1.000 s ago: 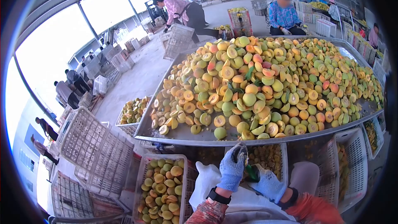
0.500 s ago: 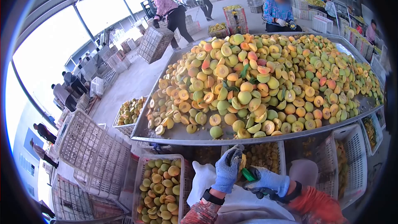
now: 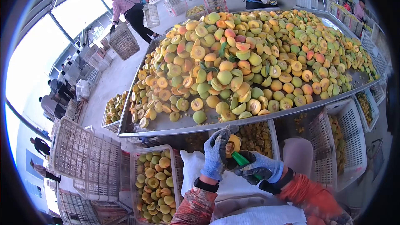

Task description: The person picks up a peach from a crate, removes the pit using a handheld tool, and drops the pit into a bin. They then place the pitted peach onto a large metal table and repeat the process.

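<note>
Left hand: gloved, fingers clamped on fruit half, cut face showing.
Right hand: gloved, closed round green-handled tool.
Fruit half: at tool's 11 o'clock; tip contact unclear.
Metal table: 12 o'clock from hands, bearing fruit heap.
Fruit-filled crate: 8 o'clock from hands.

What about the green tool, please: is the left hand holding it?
No, the right hand grips the green tool, while the left hand holds a cut fruit.
</note>
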The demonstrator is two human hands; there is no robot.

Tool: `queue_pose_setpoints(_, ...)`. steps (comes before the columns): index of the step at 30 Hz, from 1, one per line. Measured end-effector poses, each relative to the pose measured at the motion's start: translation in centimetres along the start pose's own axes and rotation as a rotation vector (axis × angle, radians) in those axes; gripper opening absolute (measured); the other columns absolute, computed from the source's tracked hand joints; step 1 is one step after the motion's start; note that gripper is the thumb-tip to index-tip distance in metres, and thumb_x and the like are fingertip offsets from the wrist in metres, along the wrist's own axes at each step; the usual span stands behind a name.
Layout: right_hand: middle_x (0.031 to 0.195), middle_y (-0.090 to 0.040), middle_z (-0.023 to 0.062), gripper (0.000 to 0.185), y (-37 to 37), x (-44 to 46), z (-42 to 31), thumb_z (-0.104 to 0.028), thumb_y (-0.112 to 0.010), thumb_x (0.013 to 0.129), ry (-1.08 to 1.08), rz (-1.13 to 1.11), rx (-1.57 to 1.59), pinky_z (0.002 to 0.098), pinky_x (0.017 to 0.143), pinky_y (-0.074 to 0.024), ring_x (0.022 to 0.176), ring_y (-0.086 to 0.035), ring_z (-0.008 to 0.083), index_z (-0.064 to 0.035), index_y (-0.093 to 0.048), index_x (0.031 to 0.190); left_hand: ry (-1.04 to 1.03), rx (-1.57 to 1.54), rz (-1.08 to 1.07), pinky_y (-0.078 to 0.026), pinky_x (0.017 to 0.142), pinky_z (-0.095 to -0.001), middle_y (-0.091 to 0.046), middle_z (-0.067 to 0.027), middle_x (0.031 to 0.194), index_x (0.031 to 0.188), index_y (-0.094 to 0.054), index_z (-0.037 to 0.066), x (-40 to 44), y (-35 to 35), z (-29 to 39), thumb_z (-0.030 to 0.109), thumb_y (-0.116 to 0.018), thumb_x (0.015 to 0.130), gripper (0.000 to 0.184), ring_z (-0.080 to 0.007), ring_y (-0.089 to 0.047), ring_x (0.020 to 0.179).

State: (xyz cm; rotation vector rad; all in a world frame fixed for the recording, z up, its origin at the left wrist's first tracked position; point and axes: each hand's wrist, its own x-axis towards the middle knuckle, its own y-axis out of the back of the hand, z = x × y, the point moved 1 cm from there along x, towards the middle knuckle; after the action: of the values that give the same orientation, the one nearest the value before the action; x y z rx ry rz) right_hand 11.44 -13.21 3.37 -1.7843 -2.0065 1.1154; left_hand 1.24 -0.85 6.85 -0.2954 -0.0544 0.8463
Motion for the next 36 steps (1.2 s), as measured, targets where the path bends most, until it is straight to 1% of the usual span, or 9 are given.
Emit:
queue_pose_setpoints(4,0.077,-0.057,0.0020,0.041,-0.6,-0.4,0.2,-0.017,-0.070,0.074,0.098,0.062,0.022,0.0202,0.043,-0.0382,0.051,-0.050,0.0071,-0.0009,-0.055,0.109,0.161,-0.219,0.079,-0.053,0.074,-0.0318,-0.064,-0.0103,0.097,0.106,-0.060,-0.004,0.2,-0.6,-1.6,0.016,-0.054,0.089,0.027,-0.0189,-0.062,0.084)
queue_pose_setpoints(10,0.078,-0.056,0.0024,0.043,-1.1,-1.9,-0.6,-0.019,-0.069,0.078,0.192,0.012,0.051,0.0199,0.045,-0.0392,0.055,-0.050,0.0068,0.0003,-0.053,0.112,0.244,-0.638,0.211,-0.055,0.066,-0.0360,-0.061,-0.0117,0.096,0.107,-0.053,0.007,1.1,0.4,-4.1,0.042,-0.053,0.086,0.041,-0.0280,-0.063,0.085)
queue_pose_setpoints(14,0.069,-0.055,-0.0019,0.036,-2.4,-3.0,-2.8,-0.024,-0.065,0.084,0.200,0.391,-0.119,0.0207,0.043,-0.0381,0.050,-0.051,0.0072,-0.0040,-0.055,0.112,-0.315,0.693,0.145,-0.052,0.076,-0.0483,-0.058,-0.0123,0.104,0.111,-0.052,0.010,0.8,4.1,-4.0,0.042,-0.050,0.087,0.040,-0.0315,-0.058,0.097)
queue_pose_setpoints(18,0.072,-0.058,0.0029,0.035,3.6,-2.5,-1.6,-0.027,-0.064,0.083,0.353,0.441,-0.072,0.0262,0.050,-0.0439,0.056,-0.056,0.0135,-0.0055,-0.056,0.109,-0.127,0.379,0.184,-0.049,0.088,-0.0384,-0.059,-0.0106,0.101,0.118,-0.048,-0.001,0.5,5.2,-2.6,0.017,-0.069,0.078,0.048,-0.0259,-0.059,0.092)
queue_pose_setpoints(20,0.083,-0.058,0.0081,0.029,6.8,-1.0,0.6,-0.025,-0.063,0.080,0.229,0.933,-1.757,0.0347,0.056,-0.0473,0.070,-0.060,0.0248,-0.0077,-0.056,0.102,0.301,-0.786,0.121,-0.047,0.089,-0.0453,-0.058,-0.0128,0.105,0.117,-0.049,0.001,1.0,6.1,-2.8,0.026,-0.062,0.083,0.045,-0.0284,-0.057,0.098)
queue_pose_setpoints(21,0.086,-0.058,0.0140,0.027,5.9,-0.9,0.0,-0.025,-0.065,0.074,0.400,0.979,-1.568,0.0419,0.059,-0.0477,0.074,-0.060,0.0345,-0.0087,-0.055,0.093,0.281,-0.799,0.122,-0.047,0.089,-0.0453,-0.058,-0.0128,0.105,0.117,-0.049,0.001,2.1,6.2,-3.0,0.026,-0.062,0.083,0.045,-0.0284,-0.057,0.098)
queue_pose_setpoints(25,0.085,-0.059,0.0151,0.023,1.2,0.8,-1.4,-0.025,-0.065,0.075,0.562,0.900,-1.507,0.0413,0.057,-0.0482,0.069,-0.060,0.0334,-0.0088,-0.052,0.085,0.207,-0.533,0.066,-0.046,0.092,-0.0423,-0.055,-0.0121,0.111,0.118,-0.045,0.002,1.4,7.7,-5.6,0.024,-0.056,0.087,0.039,-0.0257,-0.054,0.103)
queue_pose_setpoints(30,0.082,-0.058,0.0124,0.033,-0.7,3.3,-0.4,-0.027,-0.067,0.074,0.443,0.685,-1.637,0.0407,0.061,-0.0479,0.067,-0.060,0.0313,-0.0067,-0.052,0.095,-0.010,-0.181,0.037,-0.047,0.089,-0.0334,-0.054,-0.0102,0.113,0.123,-0.042,0.003,1.1,6.9,-6.0,0.016,-0.053,0.088,0.038,-0.0213,-0.054,0.103)
queue_pose_setpoints(36,0.084,-0.057,0.0129,0.042,-0.9,4.7,0.4,-0.022,-0.061,0.075,0.566,0.763,-1.929,0.0403,0.058,-0.0460,0.066,-0.059,0.0284,-0.0051,-0.050,0.112,0.314,-0.715,0.117,-0.048,0.087,-0.0441,-0.058,-0.0127,0.110,0.117,-0.051,0.007,1.4,7.0,-5.5,0.033,-0.051,0.089,0.038,-0.0286,-0.057,0.099)
